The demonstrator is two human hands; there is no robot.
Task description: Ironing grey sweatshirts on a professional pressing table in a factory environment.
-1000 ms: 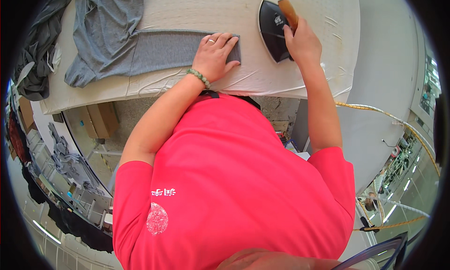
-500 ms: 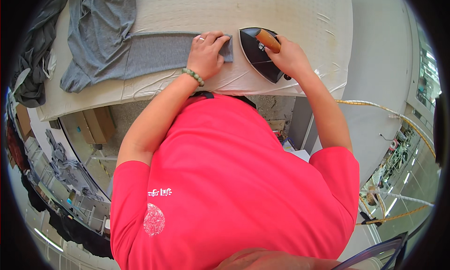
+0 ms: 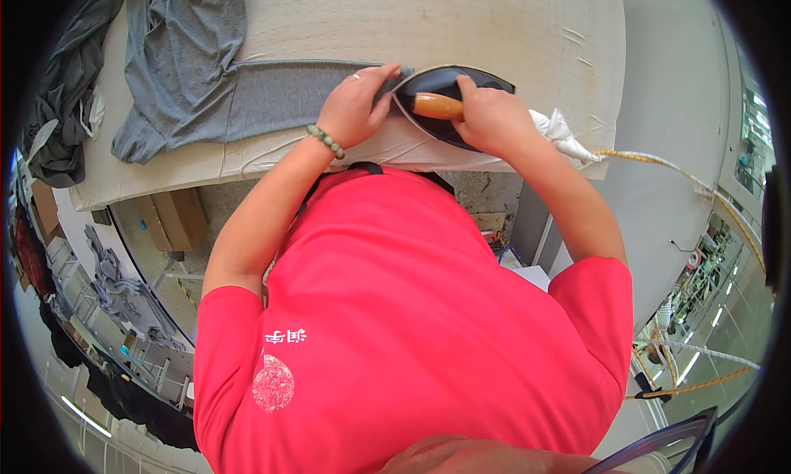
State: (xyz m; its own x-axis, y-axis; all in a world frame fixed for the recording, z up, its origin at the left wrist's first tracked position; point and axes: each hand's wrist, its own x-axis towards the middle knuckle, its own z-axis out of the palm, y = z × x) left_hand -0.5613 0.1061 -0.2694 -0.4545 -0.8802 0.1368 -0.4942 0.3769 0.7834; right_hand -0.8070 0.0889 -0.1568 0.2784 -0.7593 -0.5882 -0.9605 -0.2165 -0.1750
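Observation:
A grey knit garment (image 3: 185,37) lies on the padded ironing table, its sleeve (image 3: 284,95) laid out flat to the right. My left hand (image 3: 354,103), with a bead bracelet at the wrist, rests on the sleeve's end; its fingers are stretched out and the thumb is apart from them. My right hand (image 3: 494,116) is wrapped round the wooden handle (image 3: 437,106) of a dark iron (image 3: 445,79). The iron's pointed tip faces left, close to the left fingertips and the sleeve's cuff. Its soleplate is hidden underneath.
Dark grey cloth (image 3: 62,103) is heaped at the left end of the pale padded table (image 3: 395,21). A white cloth wrap (image 3: 564,136) lies behind the right wrist, joined to a yellow-and-white hose (image 3: 667,165) running right. A cardboard box (image 3: 177,219) stands below the table.
The iron has swung round so that its tip now faces left, beside the cuff. My left hand has shifted slightly left and down, its fingers straighter.

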